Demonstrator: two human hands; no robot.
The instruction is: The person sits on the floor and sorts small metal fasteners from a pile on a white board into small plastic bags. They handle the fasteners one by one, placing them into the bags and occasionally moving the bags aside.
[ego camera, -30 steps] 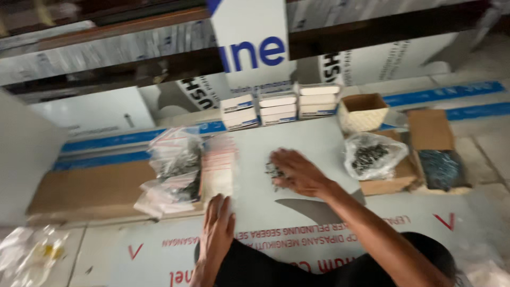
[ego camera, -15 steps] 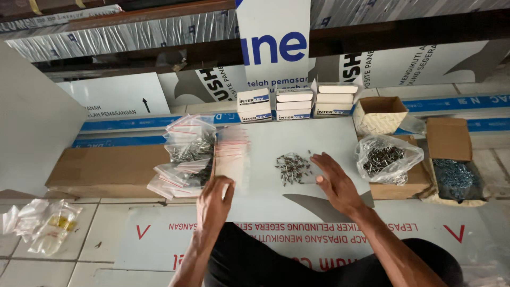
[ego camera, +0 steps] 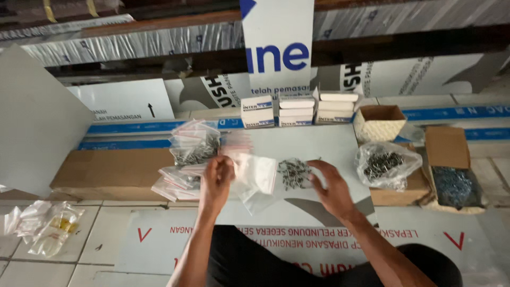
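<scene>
While the left hand (ego camera: 217,179) pinches an empty clear bag (ego camera: 256,177) just left of the screw pile (ego camera: 292,172), the right hand (ego camera: 332,187), fingers spread, should scoop from the pile's right edge, bag mouth held wide.

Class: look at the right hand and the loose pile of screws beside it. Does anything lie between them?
Nothing visible does. The right hand rests at the edge of the pile of screws on the white sheet; the left hand holds an empty clear bag alongside.

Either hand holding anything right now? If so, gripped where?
Left hand pinches a small clear plastic bag at its left edge. Right hand holds nothing; its fingers rest by the loose pile of screws.
</scene>
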